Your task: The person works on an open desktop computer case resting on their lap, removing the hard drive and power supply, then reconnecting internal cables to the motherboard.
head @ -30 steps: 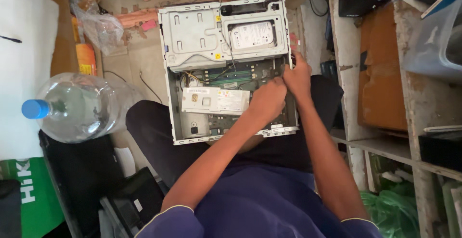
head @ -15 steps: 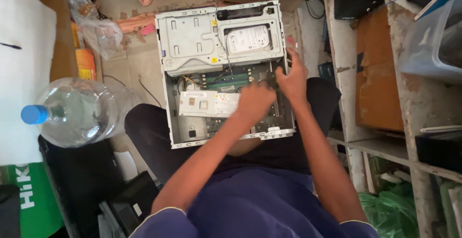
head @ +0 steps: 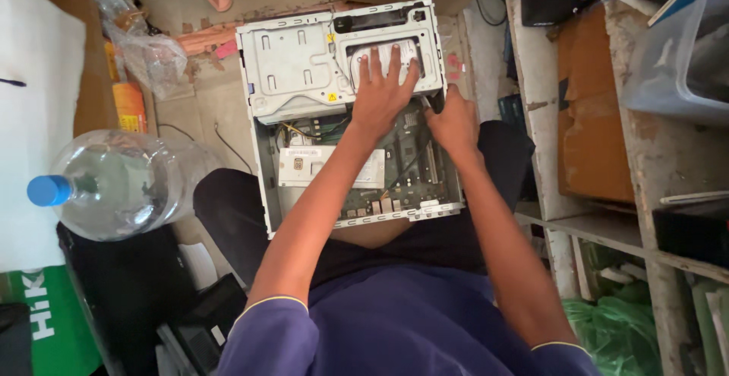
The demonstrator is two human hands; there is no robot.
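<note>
An open grey desktop computer case (head: 263, 165) lies across my lap, with its green motherboard (head: 414, 172) exposed. A silver drive cage (head: 292, 72) covers its far half and holds a white-topped hard drive (head: 405, 46). My left hand (head: 382, 91) lies flat on that hard drive with the fingers spread. My right hand (head: 456, 124) is curled at the cage's near right corner, gripping the metal edge beside a dark part. A white-labelled box (head: 304, 167) sits inside the case at the left.
A large clear water bottle with a blue cap (head: 114, 186) lies at my left, next to a crumpled plastic bag (head: 148, 53) and cardboard. Worn white shelving (head: 535, 80) with boxes stands close on the right, with a green bag (head: 607, 323) beneath it.
My left hand has moved from the motherboard area up onto the hard drive and spread its fingers. My right hand has shifted slightly inward along the case's right side.
</note>
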